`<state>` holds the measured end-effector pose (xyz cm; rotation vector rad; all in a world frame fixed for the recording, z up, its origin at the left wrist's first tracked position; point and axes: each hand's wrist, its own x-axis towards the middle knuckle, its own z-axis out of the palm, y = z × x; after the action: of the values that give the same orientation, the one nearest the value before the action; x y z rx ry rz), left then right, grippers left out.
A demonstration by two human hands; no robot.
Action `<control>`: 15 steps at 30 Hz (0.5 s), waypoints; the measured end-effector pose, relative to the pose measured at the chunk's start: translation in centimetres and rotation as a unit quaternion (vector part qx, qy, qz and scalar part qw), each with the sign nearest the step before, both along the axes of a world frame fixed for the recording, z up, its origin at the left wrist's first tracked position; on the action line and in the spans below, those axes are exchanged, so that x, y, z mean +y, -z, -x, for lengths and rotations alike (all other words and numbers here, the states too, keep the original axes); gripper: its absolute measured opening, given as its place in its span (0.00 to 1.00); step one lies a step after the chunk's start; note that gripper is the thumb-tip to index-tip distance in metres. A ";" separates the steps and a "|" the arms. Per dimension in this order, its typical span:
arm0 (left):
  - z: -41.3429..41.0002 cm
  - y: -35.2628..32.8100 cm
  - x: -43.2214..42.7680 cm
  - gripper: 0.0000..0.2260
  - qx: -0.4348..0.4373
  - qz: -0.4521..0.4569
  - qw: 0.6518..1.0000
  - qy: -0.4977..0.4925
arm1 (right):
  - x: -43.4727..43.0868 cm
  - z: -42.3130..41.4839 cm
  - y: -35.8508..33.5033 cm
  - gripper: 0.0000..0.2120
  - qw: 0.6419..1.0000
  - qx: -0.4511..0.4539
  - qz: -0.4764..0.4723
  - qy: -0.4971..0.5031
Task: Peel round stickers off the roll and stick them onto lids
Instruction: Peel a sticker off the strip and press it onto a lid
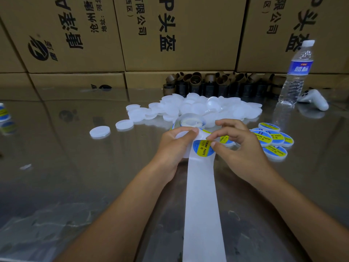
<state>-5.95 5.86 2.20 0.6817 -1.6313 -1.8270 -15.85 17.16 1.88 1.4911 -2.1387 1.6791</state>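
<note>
A roll of round blue-and-yellow stickers (190, 123) stands just beyond my hands, and its white backing strip (203, 201) runs down toward me. My left hand (173, 148) holds a white lid together with the strip, thumb on top. One sticker (203, 148) sits on the strip, and my right hand (238, 146) pinches its upper right edge with thumb and forefinger. A heap of plain white lids (198, 108) lies behind the roll. Several lids with stickers on them (272, 138) lie to the right.
The table top (75, 167) is shiny metal. Cardboard boxes (170, 35) form a wall at the back, with a row of brown paper cores (217, 82) in front. A water bottle (296, 72) and a white controller (315, 100) stand at the right. Labelled tubs (3, 114) sit at the far left.
</note>
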 end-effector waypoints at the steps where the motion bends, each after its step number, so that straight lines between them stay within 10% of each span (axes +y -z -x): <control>1: 0.0 0.0 0.0 0.10 -0.002 -0.002 1.000 -0.006 | 0.0 0.0 0.0 0.18 1.000 -0.003 -0.001 0.000; 10: 0.1 0.0 0.1 0.03 -0.027 0.007 0.998 -0.057 | -0.1 -0.1 -0.9 0.18 0.981 -0.177 0.060 -0.052; 15: 0.0 0.2 0.0 0.02 -0.019 0.007 0.998 -0.056 | 0.6 1.2 -1.7 0.21 0.869 -0.439 0.189 -0.127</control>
<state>-5.92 5.90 2.03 0.7900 -1.5972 -1.7312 -17.09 17.72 3.57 1.0041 -1.6944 3.1009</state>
